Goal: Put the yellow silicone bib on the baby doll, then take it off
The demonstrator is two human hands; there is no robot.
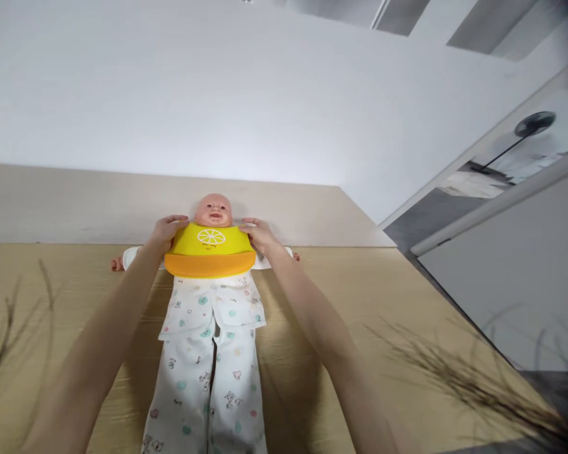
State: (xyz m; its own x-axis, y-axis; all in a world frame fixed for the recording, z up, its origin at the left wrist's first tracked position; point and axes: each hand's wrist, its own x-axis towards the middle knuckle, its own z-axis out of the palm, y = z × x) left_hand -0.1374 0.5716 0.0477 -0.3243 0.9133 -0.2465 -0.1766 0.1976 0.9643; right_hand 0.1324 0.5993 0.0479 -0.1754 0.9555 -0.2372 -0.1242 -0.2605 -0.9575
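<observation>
A baby doll [214,211] lies face up, its arms stretched out sideways, dressed in a white top [194,306] and white trousers [239,384] with small printed figures. Over its chest lies a yellow bib [211,243] with a white citrus slice print and an orange pocket [210,265] along the lower edge. My left hand [169,231] grips the bib's upper left edge near the doll's neck. On the other side, my right hand [259,233] holds the upper right edge of the bib between thumb and fingers.
The doll rests on a light wooden table [360,302]. Behind it are a pale board [76,202] and a white wall [218,94]. At the right are an open doorway and a black fan [534,124]. Blurred dark strands hang at both lower sides.
</observation>
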